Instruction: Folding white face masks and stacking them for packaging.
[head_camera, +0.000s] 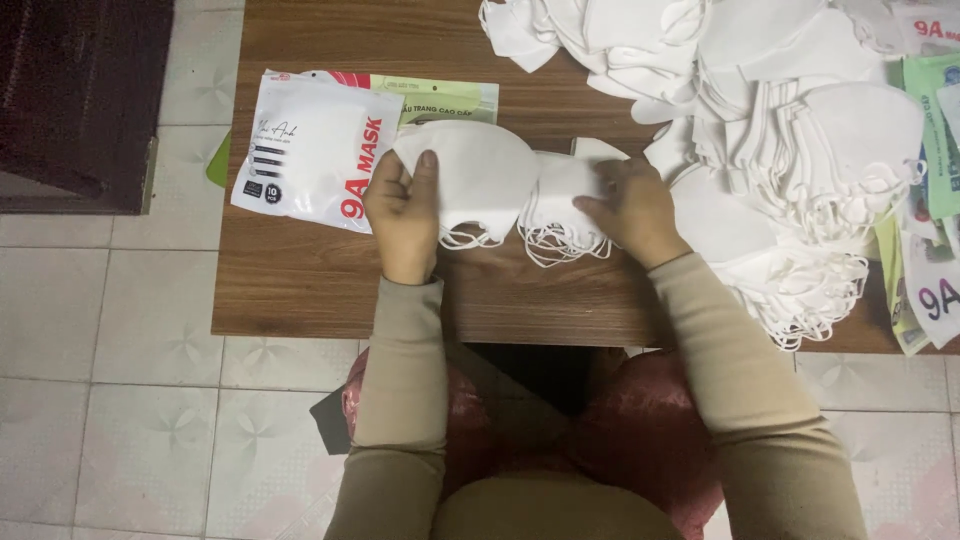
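Observation:
My left hand (403, 212) grips the left end of a white fabric face mask (480, 175) lying flat on the wooden table (300, 270). My right hand (630, 205) presses on a small stack of folded white masks (560, 205) just right of it, their ear loops spilling toward me. A white plastic package (315, 150) lies immediately left of my left hand, its open end touching the mask.
A large heap of loose white masks (790, 130) covers the table's back and right. More printed packages (935, 150) lie at the right edge, and a green-edged one (450, 97) sits under the white package. Tiled floor and a dark cabinet (80, 100) are left.

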